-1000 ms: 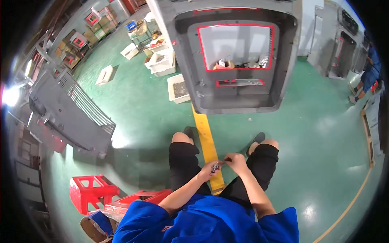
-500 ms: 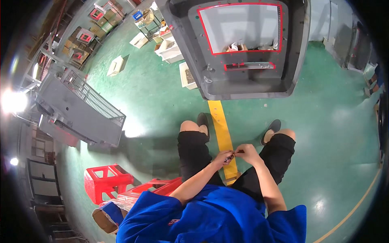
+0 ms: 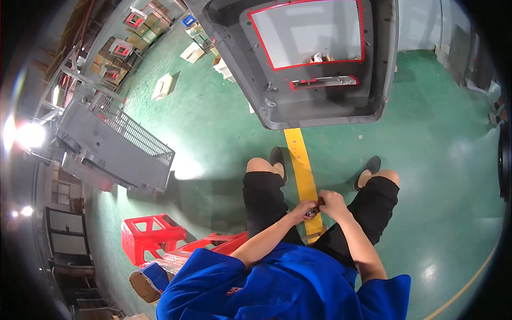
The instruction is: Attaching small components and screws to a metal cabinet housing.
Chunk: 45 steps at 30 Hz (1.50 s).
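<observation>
In front of my lap, my left hand (image 3: 303, 211) is closed around a small cluster of dark, shiny parts (image 3: 312, 212), too small to name. My right hand (image 3: 332, 203) meets it there, its fingers bent and pinched together against the cluster. Whatever those right fingertips hold, if anything, is hidden. Ahead of my knees hangs or stands a large grey moulded panel (image 3: 320, 120). It has a big red-edged window opening and a narrow red-edged slot below that. Neither hand touches the panel.
At left stands a grey panel with a grille (image 3: 120, 149). Near my left side are a red plastic stool (image 3: 144, 242), a second red stool (image 3: 226, 244) and an opened cardboard box (image 3: 144, 288). A yellow floor stripe (image 3: 301, 165) runs between my feet. Pale bins (image 3: 193, 52) sit farther off.
My right fingers have come closer in against the left hand's cluster. The whole scene has shifted slightly right in view, while the large grey panel sits a little further left and higher.
</observation>
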Each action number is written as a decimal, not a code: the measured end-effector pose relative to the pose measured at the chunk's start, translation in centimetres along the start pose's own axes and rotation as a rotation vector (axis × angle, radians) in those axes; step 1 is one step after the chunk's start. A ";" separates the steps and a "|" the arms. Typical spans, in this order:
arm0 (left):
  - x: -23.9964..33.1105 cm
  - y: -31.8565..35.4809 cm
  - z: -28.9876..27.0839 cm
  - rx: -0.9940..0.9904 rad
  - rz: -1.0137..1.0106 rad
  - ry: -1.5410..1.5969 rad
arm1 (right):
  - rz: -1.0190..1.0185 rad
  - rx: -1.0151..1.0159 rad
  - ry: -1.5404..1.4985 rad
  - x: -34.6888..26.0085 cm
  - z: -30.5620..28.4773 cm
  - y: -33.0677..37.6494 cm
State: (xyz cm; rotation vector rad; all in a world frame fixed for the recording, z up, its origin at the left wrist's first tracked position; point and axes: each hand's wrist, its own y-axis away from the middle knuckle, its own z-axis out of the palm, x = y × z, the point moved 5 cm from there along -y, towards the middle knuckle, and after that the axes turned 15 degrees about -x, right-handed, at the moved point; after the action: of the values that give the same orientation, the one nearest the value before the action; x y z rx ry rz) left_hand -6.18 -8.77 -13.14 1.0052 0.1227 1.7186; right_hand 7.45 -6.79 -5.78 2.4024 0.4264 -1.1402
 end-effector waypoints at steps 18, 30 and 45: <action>1.7 1.0 0.1 -0.183 0.181 0.297 | -0.104 0.245 0.045 -2.8 -1.6 0.0; 3.1 2.5 0.3 -0.016 0.213 0.104 | -0.099 0.261 -0.155 -3.5 -1.5 0.3; 4.0 2.8 0.6 0.057 0.241 -0.056 | -0.053 0.211 -0.352 -2.2 -0.5 0.0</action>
State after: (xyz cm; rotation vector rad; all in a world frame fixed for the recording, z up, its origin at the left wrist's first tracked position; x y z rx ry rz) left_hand -8.05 -6.87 -9.04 1.1464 0.0139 1.9115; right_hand 6.38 -6.71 -3.81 2.3025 0.2649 -1.6677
